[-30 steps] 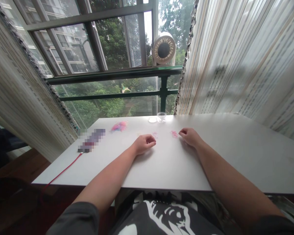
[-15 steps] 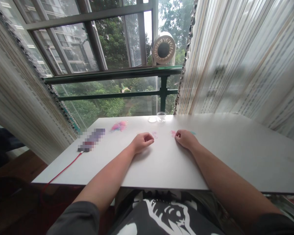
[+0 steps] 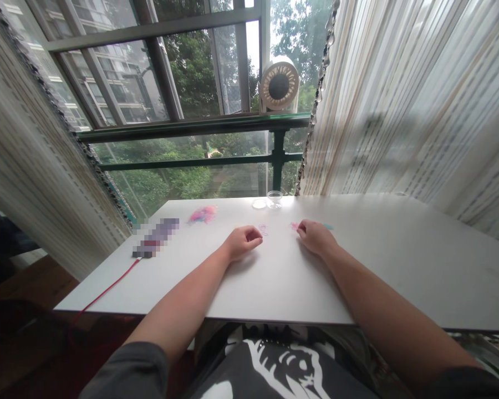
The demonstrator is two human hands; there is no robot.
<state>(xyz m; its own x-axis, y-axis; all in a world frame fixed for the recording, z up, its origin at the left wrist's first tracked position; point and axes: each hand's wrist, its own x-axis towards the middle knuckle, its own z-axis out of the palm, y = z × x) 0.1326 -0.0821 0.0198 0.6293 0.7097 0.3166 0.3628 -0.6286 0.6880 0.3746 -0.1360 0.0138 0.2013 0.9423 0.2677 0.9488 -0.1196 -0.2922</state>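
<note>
My left hand rests low over the white table, fingers curled and thumb tip close to the index finger. Whatever it pinches, if anything, is too small to make out. Just beyond its fingertips lies a small group of purple-pink loops, looking like little elastic bands. My right hand is closed in a pinch at the edge of a small pink cluster of similar bands; its fingertips hide what is between them. A teal cluster shows past its knuckles, partly covered.
A multicoloured pile of bands lies at the back left. A clear round tub and a flat clear lid stand at the far edge. A blurred-out device with a red cable is on the left. A fan stands by the window.
Both hands stay almost in place, with only a very slight shift of the view. The clusters of bands look the same.
</note>
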